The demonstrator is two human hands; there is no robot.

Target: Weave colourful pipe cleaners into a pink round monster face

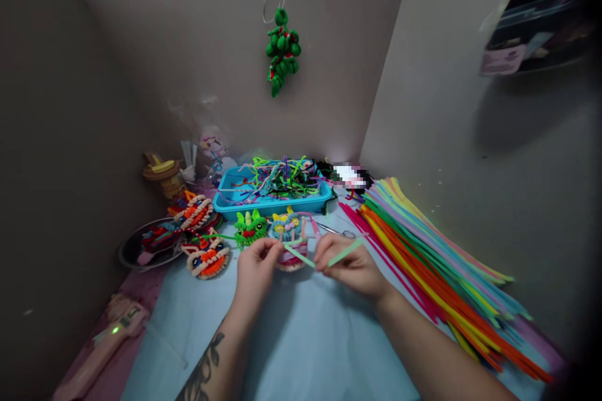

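Observation:
A pale green pipe cleaner (345,252) is bent between my two hands, in front of a row of small fuzzy animal faces. The thumb and fingers of my left hand (258,266) pinch one end of it. Farther along, my right hand (350,266) grips it near the bend, and a length sticks out past the fingers. Partly hidden behind the hands is a pink and blue face piece (286,225) with yellow ears. A green face piece (251,230) sits just beyond my left hand, and an orange and cream one (207,257) lies farther left.
Behind stands a blue tray (273,208) of tangled pipe cleaner scraps. Long colourful pipe cleaners (433,269) lie at the right. Scissors (345,234) rest near my right hand. A glue gun (110,338), its light green, and a bowl (126,257) are left. A green bundle (282,50) hangs above.

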